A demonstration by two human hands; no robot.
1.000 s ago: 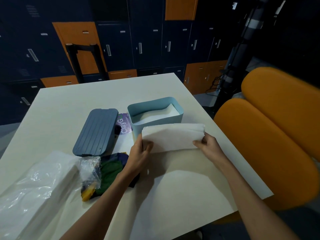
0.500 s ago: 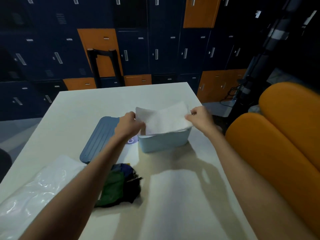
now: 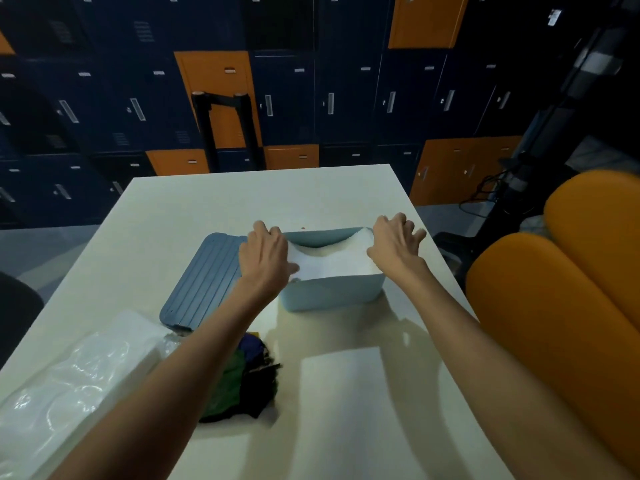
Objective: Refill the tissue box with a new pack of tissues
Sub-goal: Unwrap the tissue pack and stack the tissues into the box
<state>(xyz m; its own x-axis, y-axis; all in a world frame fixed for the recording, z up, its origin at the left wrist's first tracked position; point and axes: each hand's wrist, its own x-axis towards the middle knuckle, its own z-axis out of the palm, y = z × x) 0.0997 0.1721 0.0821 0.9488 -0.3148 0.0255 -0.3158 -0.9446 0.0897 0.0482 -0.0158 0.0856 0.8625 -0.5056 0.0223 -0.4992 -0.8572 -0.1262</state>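
The light blue tissue box (image 3: 332, 292) stands open at the middle of the white table (image 3: 346, 410). A white stack of tissues (image 3: 332, 263) lies in it, sagging in the middle with both ends raised. My left hand (image 3: 265, 254) grips the stack's left end, thumb on top of the tissues. My right hand (image 3: 394, 240) holds the right end at the box's right rim, fingers spread past the corner. The box's dark blue ribbed lid (image 3: 204, 278) lies flat just left of the box, under my left wrist.
A clear plastic tissue pack (image 3: 79, 379) lies at the table's near left. A dark green and blue cloth bundle (image 3: 242, 379) sits beside it, under my left forearm. An orange chair (image 3: 561, 299) stands close on the right. Lockers line the back.
Both hands carried the tissue stack away from me and down into the box. It was held above the near table, then over the rim, and now sits inside.
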